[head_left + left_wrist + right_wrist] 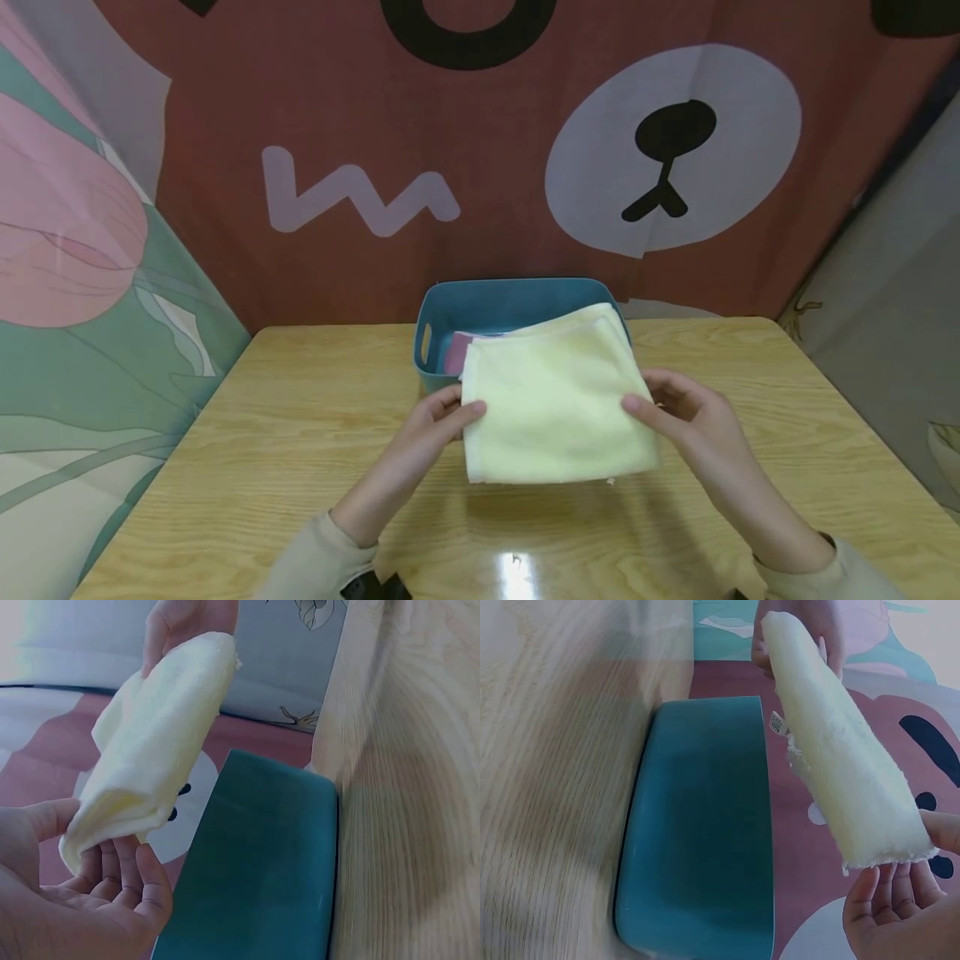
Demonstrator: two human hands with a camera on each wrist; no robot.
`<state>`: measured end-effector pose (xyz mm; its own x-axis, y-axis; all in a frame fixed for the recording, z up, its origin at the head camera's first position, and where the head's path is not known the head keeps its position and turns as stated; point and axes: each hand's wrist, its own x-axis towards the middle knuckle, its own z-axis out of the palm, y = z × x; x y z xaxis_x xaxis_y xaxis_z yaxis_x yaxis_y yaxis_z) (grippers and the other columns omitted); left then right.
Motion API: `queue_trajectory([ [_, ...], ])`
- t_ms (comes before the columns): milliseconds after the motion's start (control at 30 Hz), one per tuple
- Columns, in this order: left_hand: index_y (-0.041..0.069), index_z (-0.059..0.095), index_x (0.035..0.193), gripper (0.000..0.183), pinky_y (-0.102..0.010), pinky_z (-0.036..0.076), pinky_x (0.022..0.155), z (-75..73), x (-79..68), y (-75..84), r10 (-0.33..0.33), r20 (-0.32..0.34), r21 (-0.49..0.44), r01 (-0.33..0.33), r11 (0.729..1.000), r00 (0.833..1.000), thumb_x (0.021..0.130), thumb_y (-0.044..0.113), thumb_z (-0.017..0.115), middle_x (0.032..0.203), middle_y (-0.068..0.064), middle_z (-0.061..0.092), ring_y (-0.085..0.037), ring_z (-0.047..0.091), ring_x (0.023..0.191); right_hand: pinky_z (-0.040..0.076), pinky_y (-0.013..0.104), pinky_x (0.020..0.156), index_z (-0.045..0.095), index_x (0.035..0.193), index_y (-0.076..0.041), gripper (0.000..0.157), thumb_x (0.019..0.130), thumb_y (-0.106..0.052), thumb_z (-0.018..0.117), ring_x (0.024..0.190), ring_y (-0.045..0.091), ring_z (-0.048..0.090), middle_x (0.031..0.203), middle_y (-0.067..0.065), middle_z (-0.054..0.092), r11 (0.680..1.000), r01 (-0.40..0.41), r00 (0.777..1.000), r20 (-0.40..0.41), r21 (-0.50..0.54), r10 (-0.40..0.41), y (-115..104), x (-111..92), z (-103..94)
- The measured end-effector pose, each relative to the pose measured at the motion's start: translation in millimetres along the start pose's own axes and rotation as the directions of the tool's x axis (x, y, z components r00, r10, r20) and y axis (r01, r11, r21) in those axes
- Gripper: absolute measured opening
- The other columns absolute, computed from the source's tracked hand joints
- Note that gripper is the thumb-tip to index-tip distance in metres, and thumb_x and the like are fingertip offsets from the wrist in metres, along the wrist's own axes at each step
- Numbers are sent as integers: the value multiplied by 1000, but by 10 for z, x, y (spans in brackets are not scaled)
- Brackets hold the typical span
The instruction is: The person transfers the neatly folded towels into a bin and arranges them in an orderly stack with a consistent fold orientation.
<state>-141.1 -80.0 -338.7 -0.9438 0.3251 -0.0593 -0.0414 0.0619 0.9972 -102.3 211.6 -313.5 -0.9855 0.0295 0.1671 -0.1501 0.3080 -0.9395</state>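
Note:
A folded pale yellow towel is held up by both hands above the table, in front of a blue plastic basket. My left hand pinches its left edge, thumb on the near face and fingers behind. At the right edge my right hand pinches it the same way. Both wrist views show the towel folded in layers, and a small white label hangs from it in the right wrist view. Inside the basket lies a pink cloth, partly hidden by the towel.
The light wood table carries the basket near its back edge. Behind it hangs a brown cloth with a bear print. A floral cloth hangs on the left, and a grey cloth hangs on the right.

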Motion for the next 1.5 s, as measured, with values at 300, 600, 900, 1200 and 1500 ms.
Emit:
queue_trajectory([
  [300,5,56,122,44,-39,45,90,-63,70,11,-12,-9,-16,11,1000,1000,90,34,60,110,-8,62,-20,60,96,49,21,73,59,117,-5,40,86,-28,68,89,14,57,99,2,61,1000,-16,1000,-18,22,16,-8,114,21],
  [600,5,55,122,40,-39,46,88,-110,129,87,31,-3,-29,-31,999,1000,92,31,58,110,-10,61,-20,60,96,48,20,74,59,117,-5,41,85,-28,68,91,14,57,101,1,61,998,-5,999,-34,57,7,-32,214,47],
  [900,9,58,119,37,-40,45,89,-145,205,213,43,-106,-9,-45,999,993,90,33,61,106,-9,62,-21,59,95,47,20,76,57,120,-6,47,84,-34,68,94,14,55,104,1,60,998,-24,999,-31,59,26,-73,319,130],
  [1200,9,58,119,35,-33,47,83,-153,287,302,82,-220,29,-77,997,972,90,28,62,106,-9,60,-19,56,94,46,20,76,58,118,-5,45,85,-33,68,92,15,54,101,1,59,996,3,999,-38,89,1,-137,421,191],
  [1500,12,58,119,34,-33,47,80,-166,391,366,119,-255,49,-110,993,960,90,29,62,107,-8,60,-20,55,94,45,20,76,57,119,-8,47,84,-39,66,95,15,51,103,1,57,997,3,999,-53,76,1,-167,572,217],
])
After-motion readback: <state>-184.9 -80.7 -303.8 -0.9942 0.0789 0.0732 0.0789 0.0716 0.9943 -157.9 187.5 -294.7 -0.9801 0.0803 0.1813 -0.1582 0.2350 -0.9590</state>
